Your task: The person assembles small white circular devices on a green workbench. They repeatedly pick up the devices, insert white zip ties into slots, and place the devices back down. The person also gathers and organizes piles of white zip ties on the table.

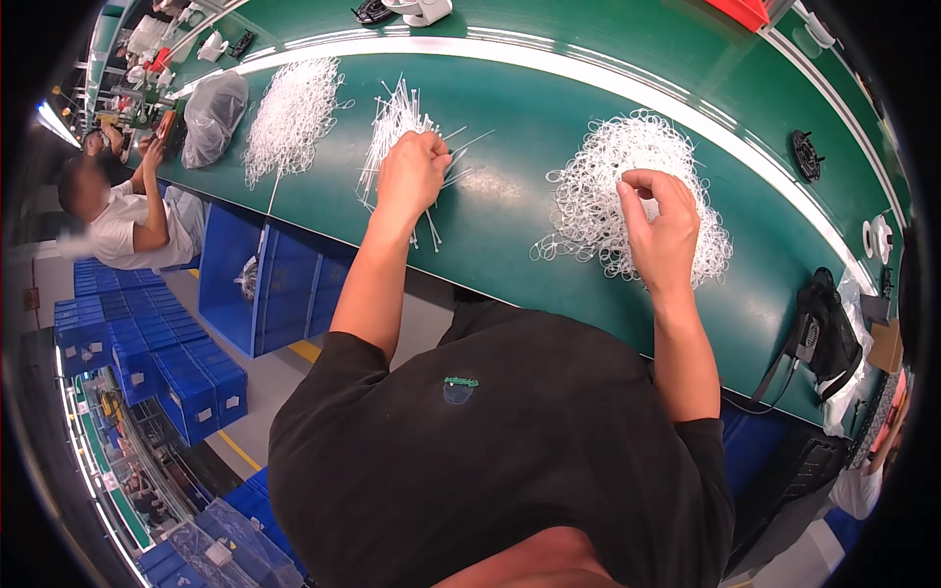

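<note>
My left hand is closed, its fingers bent down into a pile of straight white cable ties. Some of these ties stick out past the fingertips to the right. Over a wide heap of looped white cable ties, my right hand is held with thumb and forefinger brought together in a pinch. Whatever lies between those fingertips is too small to make out. A second heap of looped ties lies farther left on the green table.
A grey plastic bag lies at the table's left end, near a seated person. A black bag rests at the right end. Behind the piles runs a green conveyor with black and white parts. Blue crates stand at lower left.
</note>
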### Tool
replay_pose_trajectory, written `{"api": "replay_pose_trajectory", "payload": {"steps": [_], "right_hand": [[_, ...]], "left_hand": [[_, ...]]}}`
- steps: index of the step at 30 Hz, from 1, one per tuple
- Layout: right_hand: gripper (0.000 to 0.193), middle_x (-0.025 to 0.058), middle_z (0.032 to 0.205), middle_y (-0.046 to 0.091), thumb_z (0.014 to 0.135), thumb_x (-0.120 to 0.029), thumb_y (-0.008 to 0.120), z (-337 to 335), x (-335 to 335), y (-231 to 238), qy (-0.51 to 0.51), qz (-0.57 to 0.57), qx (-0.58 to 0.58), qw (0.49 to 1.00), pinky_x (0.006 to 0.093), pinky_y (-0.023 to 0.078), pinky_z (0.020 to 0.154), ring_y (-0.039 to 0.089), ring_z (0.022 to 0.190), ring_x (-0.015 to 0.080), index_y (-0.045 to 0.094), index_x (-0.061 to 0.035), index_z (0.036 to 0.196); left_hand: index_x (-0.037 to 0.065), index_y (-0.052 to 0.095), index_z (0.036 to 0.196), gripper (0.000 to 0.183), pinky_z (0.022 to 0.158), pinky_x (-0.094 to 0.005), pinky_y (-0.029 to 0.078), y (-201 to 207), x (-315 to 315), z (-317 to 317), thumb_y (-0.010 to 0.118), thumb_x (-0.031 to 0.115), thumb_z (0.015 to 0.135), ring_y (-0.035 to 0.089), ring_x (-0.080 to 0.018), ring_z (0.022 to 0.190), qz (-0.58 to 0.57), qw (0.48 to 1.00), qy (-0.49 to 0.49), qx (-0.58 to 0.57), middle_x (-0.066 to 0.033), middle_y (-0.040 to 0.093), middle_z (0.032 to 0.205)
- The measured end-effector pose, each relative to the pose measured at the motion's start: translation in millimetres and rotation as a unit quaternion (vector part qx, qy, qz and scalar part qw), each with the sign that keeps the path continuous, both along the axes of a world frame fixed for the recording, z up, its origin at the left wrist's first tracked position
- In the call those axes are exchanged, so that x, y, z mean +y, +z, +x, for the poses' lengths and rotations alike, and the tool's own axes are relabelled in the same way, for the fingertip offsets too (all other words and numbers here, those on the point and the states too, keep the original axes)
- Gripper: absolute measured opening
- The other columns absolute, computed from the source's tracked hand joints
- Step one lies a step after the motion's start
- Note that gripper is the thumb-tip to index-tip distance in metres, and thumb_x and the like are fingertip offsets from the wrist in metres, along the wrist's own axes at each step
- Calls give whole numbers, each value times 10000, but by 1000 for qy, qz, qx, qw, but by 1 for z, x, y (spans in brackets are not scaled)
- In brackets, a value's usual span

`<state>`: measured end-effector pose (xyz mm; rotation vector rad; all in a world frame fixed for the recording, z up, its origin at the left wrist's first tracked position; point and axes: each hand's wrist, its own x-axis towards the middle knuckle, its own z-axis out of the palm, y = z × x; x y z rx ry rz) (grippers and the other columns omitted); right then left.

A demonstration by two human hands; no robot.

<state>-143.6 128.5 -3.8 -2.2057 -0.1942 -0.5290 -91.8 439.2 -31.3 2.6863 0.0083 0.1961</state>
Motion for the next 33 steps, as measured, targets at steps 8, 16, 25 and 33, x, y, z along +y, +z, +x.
{"api": "replay_pose_trajectory", "payload": {"steps": [8, 16, 25, 33], "right_hand": [[132, 51, 916, 690, 839, -90, 725, -1, 0, 1, 20, 11, -5, 1000, 458, 435, 949, 636, 812, 232, 677, -90, 962], [302, 42, 1027, 665, 760, -81, 777, 3, 24, 20, 59, -113, -176, 976, 454, 457, 948, 612, 910, 228, 689, -121, 1046], [112, 3, 831, 630, 808, -66, 717, 0, 18, 7, 66, -95, -122, 986, 407, 466, 901, 605, 790, 212, 660, -98, 899], [115, 70, 833, 691, 921, -97, 654, -8, 29, 1, 114, 297, 165, 934, 269, 502, 650, 627, 745, 98, 659, 15, 947]], "left_hand": [[41, 645, 898, 56, 740, -477, 495, -3, -5, 5, 665, 78, 860, 625, -390, 833, 25, 999, -44, -21, -159, 615, 922], [13, 598, 910, 67, 678, -417, 476, 52, -58, -19, 642, -7, 863, 596, -338, 768, -98, 970, -209, -74, -141, 580, 865], [-13, 603, 949, 69, 621, -273, 480, 53, -90, -26, 657, 11, 913, 595, -134, 699, -238, 939, -249, 13, -72, 638, 852], [-14, 635, 1011, 141, 612, -176, 452, 21, -118, -37, 698, 77, 924, 571, -30, 726, -617, 768, -142, 91, -17, 663, 899]]}}
